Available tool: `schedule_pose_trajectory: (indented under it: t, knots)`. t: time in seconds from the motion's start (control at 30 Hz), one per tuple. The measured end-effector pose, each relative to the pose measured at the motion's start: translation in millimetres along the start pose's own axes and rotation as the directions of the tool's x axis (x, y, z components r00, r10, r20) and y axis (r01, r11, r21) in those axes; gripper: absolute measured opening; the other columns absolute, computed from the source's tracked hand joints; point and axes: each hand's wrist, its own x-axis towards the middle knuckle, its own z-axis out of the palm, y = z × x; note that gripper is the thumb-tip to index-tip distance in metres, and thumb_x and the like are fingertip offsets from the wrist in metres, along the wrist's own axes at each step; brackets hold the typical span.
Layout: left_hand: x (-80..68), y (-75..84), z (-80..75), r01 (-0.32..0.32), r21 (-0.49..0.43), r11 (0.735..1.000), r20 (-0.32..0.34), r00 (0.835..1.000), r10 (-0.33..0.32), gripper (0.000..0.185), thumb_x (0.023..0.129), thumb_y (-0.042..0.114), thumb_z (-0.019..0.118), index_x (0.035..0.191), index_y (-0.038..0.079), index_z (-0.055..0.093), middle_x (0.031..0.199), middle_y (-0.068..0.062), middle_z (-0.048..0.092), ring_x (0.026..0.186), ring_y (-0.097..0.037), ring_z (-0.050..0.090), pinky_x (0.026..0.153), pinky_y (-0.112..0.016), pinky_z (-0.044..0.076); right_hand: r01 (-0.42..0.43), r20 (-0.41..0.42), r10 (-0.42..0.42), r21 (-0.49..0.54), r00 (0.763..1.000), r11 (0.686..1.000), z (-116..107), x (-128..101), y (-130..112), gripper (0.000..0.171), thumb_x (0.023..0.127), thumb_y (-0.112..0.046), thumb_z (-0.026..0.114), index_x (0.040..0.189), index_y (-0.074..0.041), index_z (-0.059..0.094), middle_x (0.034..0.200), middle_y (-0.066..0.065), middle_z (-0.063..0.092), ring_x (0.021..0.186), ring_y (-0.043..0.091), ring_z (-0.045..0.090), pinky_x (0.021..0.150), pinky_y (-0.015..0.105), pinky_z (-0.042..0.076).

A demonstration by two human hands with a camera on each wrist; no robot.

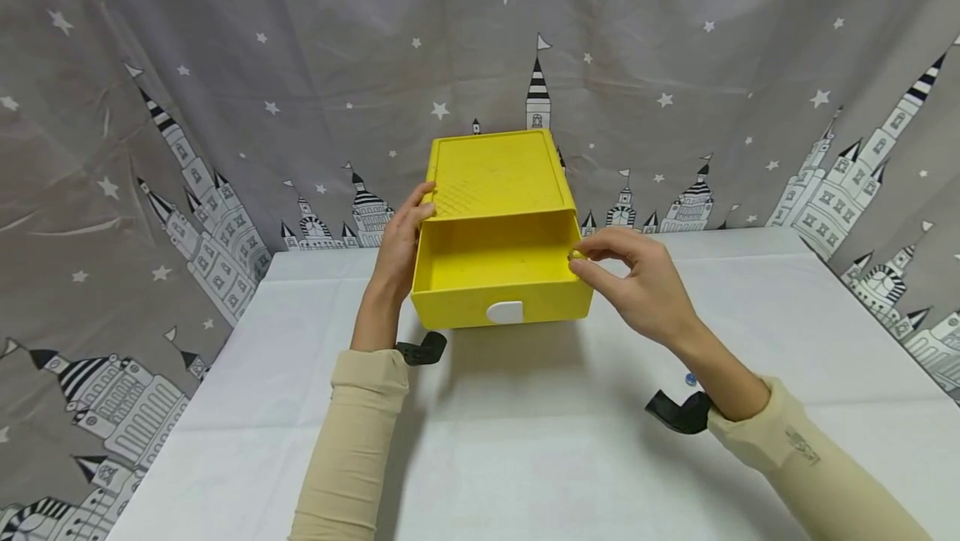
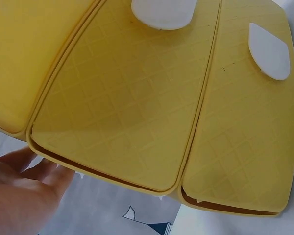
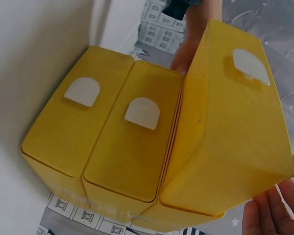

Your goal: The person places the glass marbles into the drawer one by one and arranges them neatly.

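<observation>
A yellow drawer unit (image 1: 495, 174) with white half-round handles (image 1: 505, 313) stands on the table. Its top drawer (image 1: 495, 305) is pulled out, and the bottom that shows is bare. The lower drawers (image 3: 122, 142) are closed in the right wrist view. My left hand (image 1: 403, 245) rests against the unit's left side, fingertips at the top edge. At the open drawer's right rim, my right hand (image 1: 633, 278) pinches a small yellow thing (image 1: 577, 255) between thumb and forefinger. Its kind is too small to tell.
On the white tablecloth (image 1: 525, 458), a small round blue thing (image 1: 691, 379) lies beside my right wrist. A grey curtain (image 1: 375, 49) with castles and stars hangs behind the table. Black straps (image 1: 678, 413) stick out from both wrists.
</observation>
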Motion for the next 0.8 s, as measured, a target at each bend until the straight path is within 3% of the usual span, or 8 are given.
schedule_pose_trajectory:
  t: [0.13, 0.33, 0.53, 0.8]
  knots:
    - [0.3, -0.9, -0.5, 0.006, 0.003, 1.0, -0.009, 1.0, -0.006, 0.049, 0.102, 0.023, 0.043, 0.15, 0.02, 0.042, 0.148, -0.004, 0.042, 0.121, -0.021, 0.049, 0.105, -0.041, 0.039, 0.005, 0.015, -0.005, -0.003, 1.0, 1.0, 3.1, 2.4, -2.6, 0.016, 0.089, -0.004, 0.071, 0.103, 0.002, 0.072, 0.102, 0.009, 0.067, 0.096, 0.021, 0.059, 0.086, 0.034, 0.05]
    - [1.4, -0.9, -0.3, 0.014, -0.002, 1.0, -0.016, 1.0, -0.014, 0.049, 0.101, 0.023, 0.044, 0.15, 0.02, 0.043, 0.148, -0.004, 0.042, 0.12, -0.021, 0.049, 0.104, -0.04, 0.04, -0.008, 0.017, 0.008, -0.006, 1.0, 1.0, 4.0, 1.7, -2.4, 0.019, 0.088, -0.003, 0.072, 0.106, 0.003, 0.071, 0.104, 0.01, 0.067, 0.097, 0.022, 0.059, 0.087, 0.033, 0.048]
    - [3.1, -1.1, -0.9, 0.012, 0.003, 1.0, -0.027, 1.0, -0.012, 0.049, 0.101, 0.024, 0.044, 0.149, 0.019, 0.044, 0.146, -0.006, 0.043, 0.119, -0.021, 0.048, 0.106, -0.041, 0.038, -0.002, 0.011, 0.001, 0.016, 1.0, 1.0, 3.8, 1.4, -2.1, 0.018, 0.089, -0.003, 0.07, 0.107, 0.003, 0.071, 0.104, 0.01, 0.066, 0.097, 0.022, 0.059, 0.087, 0.04, 0.05]
    - [1.9, -1.2, -0.3, 0.014, -0.008, 1.0, -0.023, 1.0, -0.014, 0.048, 0.101, 0.024, 0.044, 0.149, 0.02, 0.044, 0.145, -0.005, 0.044, 0.119, -0.021, 0.049, 0.106, -0.041, 0.038, 0.002, 0.013, -0.002, 0.022, 1.0, 1.0, 3.5, -0.3, -0.6, 0.017, 0.089, -0.003, 0.07, 0.106, 0.003, 0.071, 0.103, 0.01, 0.067, 0.096, 0.021, 0.059, 0.087, 0.031, 0.049]
